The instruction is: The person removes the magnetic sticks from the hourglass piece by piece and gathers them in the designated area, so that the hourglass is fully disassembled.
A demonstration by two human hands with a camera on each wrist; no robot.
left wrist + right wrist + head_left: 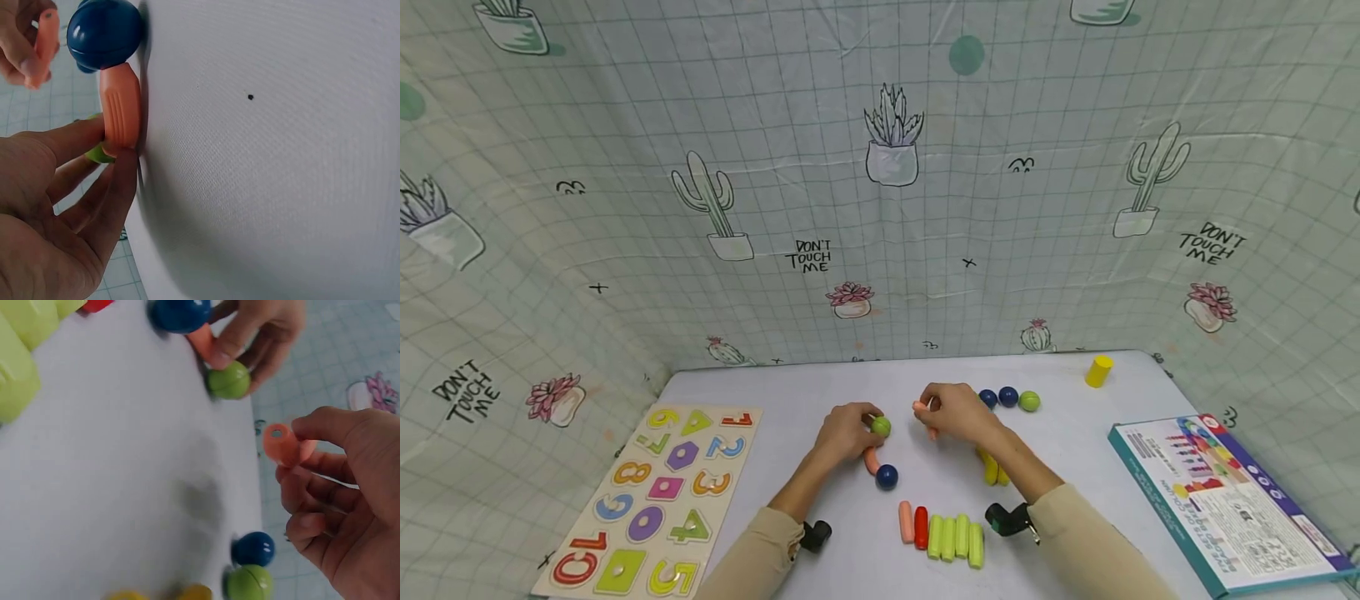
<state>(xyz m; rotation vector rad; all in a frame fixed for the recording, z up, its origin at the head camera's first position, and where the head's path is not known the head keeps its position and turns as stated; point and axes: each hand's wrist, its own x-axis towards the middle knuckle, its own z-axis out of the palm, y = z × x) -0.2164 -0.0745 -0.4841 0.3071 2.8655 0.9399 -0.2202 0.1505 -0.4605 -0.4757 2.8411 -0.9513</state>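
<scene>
My left hand (844, 432) pinches the end of a curved orange rod (122, 109), where a green ball (881, 427) sits. At the rod's other end is a dark blue ball (887, 477), and these pieces rest on the white table. To the right, my right hand (958, 412) holds a second curved orange rod (281, 445) above the table, between thumb and fingers. A hole shows in that rod's end in the right wrist view. Some of the left fingers are hidden behind the rod and green ball.
Near the front lie an orange rod (906, 522), a red rod (921, 528) and several light green rods (949, 539). Blue balls (1008, 397), another green ball (1030, 401) and yellow rods (991, 468) lie by the right arm. A yellow cylinder (1099, 372), number board (683, 479) and box (1232, 504) stand farther out.
</scene>
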